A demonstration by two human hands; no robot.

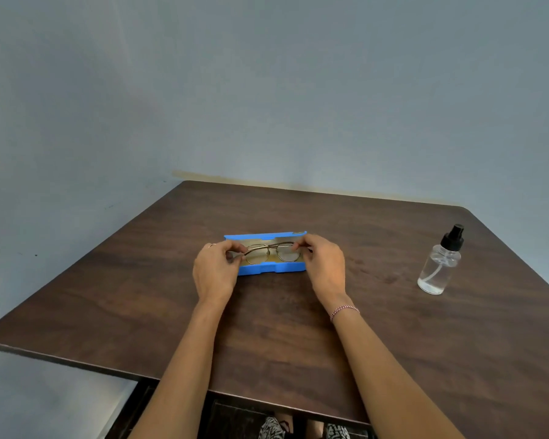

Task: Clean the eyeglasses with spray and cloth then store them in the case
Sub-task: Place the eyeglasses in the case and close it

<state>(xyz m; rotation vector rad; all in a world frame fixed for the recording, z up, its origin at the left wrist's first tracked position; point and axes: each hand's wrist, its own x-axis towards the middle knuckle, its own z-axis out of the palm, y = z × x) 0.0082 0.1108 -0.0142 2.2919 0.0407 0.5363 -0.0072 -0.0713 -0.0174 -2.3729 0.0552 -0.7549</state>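
An open blue case (271, 269) with a pale yellow lining lies at the middle of the dark wooden table (267, 327). Folded thin metal-framed eyeglasses (271, 252) sit inside it. My left hand (214, 270) pinches the left end of the glasses, and my right hand (325, 264) pinches the right end. A clear spray bottle (440, 264) with a black pump top stands upright to the right, well apart from both hands. I see no cloth.
A plain grey-blue wall rises behind the table. The table's left edge runs diagonally and its near edge lies close to my body. My knees show under the table at the bottom.
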